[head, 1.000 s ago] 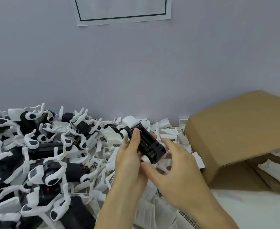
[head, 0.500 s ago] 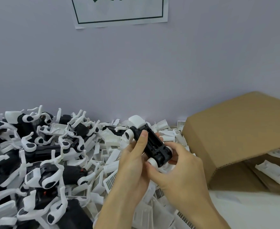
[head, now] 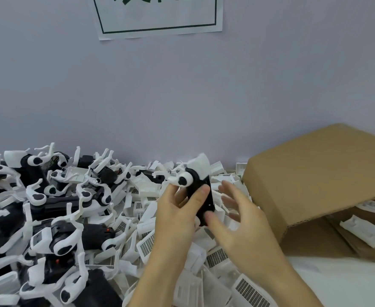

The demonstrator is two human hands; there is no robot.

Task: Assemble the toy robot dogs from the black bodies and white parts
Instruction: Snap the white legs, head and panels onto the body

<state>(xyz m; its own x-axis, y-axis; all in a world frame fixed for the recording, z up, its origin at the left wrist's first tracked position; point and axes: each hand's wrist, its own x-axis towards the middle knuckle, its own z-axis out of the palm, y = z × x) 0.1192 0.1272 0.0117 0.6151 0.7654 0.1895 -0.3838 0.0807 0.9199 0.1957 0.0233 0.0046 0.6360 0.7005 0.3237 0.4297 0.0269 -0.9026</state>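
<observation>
Tabletop: finished dogs (head: 55, 238) heaped left, white parts (head: 217, 258) loose; my left hand (head: 175, 213) grips one dog (head: 201, 191), right hand (head: 244, 229) fingers spread.

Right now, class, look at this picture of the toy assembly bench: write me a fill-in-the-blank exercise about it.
1. The black toy dog body is gripped by the ____ hand.
2. The brown cardboard box lies to the ____ of the hands.
3. The paper sign hangs on the ____.

Missing words: left; right; wall
</observation>
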